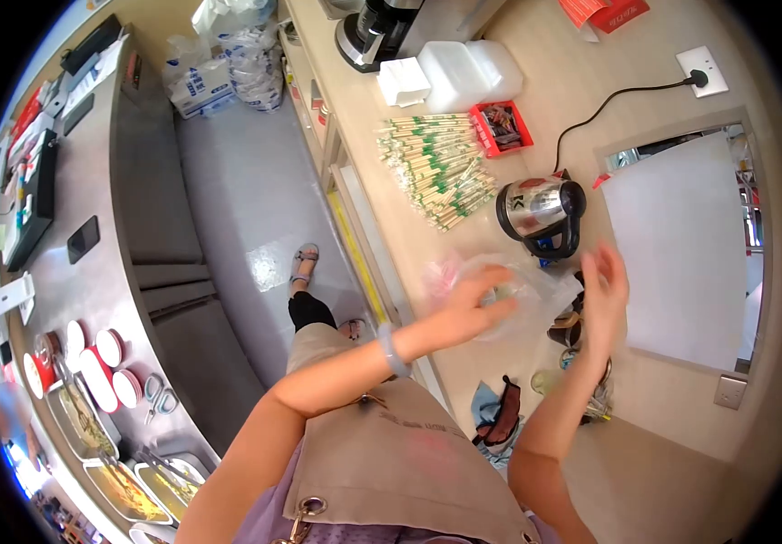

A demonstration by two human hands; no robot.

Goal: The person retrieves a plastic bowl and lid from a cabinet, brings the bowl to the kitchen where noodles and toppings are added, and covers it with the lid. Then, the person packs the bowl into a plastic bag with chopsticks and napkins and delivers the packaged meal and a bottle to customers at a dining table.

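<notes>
A clear, crinkled plastic bag (536,292) with a pink patch spreads over the counter between my hands. My left hand (471,313), with a pale band at the wrist, reaches across it, its fingers bent around part of the bag. Beside the bag's right edge is my right hand (604,295), raised with fingers stretched and slightly apart, a little blurred; I see nothing held in it. Just beyond stands a steel electric kettle (536,210) with a black handle. Small jars and dark items, partly hidden, sit behind my right forearm.
Wrapped chopsticks (432,163) lie fanned near a red box of packets (502,128) and a white jug (468,74). The kettle cord runs to a wall socket (702,72). Across the aisle, a steel counter (83,281) holds food trays, scissors (161,397) and a phone (83,238).
</notes>
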